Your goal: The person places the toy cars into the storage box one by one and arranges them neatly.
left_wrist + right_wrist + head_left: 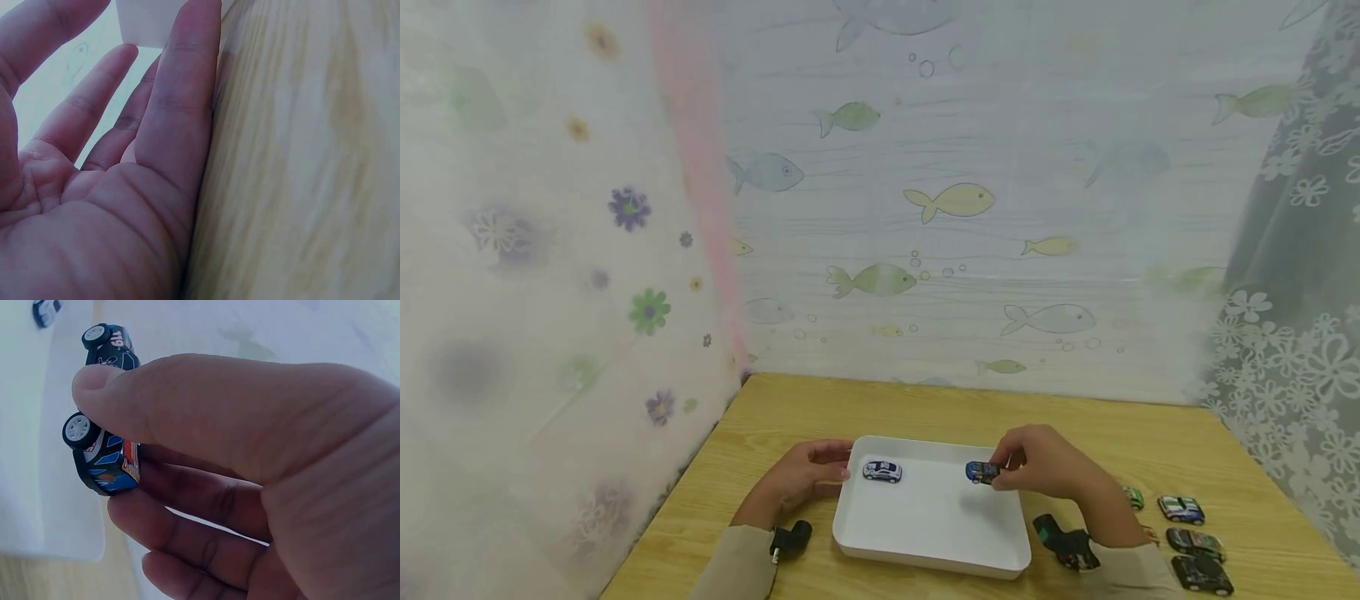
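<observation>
My right hand (1048, 462) pinches a blue and black toy car (979, 472) between thumb and fingers, over the right part of a shallow white tray (928, 521). Up close in the right wrist view, the car's white-spoked wheels (77, 429) face the camera and the thumb lies across its side. A white and dark toy car (882, 472) sits inside the tray near its far left corner. At the tray's left wall is my left hand (801, 473), palm inward and fingers extended, its edge low along the wooden table in the left wrist view.
Several more toy cars are on the table's right side, including a white, green and blue one (1182, 509) and a black one (1202, 575). My right forearm partly hides a green car (1133, 497). A fish-patterned curtain (955, 333) hangs behind the wooden table (1000, 404).
</observation>
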Available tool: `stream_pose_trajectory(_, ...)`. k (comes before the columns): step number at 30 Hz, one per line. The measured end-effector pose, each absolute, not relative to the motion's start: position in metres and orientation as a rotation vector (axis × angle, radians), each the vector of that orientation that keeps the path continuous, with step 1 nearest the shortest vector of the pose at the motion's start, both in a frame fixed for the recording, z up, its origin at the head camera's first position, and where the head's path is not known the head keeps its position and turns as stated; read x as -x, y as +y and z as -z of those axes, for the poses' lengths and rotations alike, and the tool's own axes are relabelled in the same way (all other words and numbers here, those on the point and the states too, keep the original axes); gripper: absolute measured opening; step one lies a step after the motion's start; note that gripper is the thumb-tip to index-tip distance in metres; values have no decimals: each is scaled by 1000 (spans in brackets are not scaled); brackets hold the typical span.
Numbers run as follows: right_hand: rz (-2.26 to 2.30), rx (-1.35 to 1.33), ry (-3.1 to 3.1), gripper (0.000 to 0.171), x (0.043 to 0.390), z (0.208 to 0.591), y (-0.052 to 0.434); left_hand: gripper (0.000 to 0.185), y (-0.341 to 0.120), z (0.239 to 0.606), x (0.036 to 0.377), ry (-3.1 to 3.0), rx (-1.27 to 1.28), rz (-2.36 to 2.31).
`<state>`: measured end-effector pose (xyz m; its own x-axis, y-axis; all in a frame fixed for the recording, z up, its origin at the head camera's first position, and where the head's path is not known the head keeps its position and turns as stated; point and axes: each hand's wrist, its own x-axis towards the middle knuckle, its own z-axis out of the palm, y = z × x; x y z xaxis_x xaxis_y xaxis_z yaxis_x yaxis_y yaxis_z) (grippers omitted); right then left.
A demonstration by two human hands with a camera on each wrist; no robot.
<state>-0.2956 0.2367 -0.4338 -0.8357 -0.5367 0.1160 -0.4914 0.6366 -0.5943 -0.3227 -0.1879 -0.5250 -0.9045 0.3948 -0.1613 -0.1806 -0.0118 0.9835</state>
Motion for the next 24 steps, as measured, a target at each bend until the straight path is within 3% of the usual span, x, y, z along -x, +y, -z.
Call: stream_pose_trajectory(24,1091,815,2718,17,302,423,186,60,-188,524,322,1902,-237,-1949)
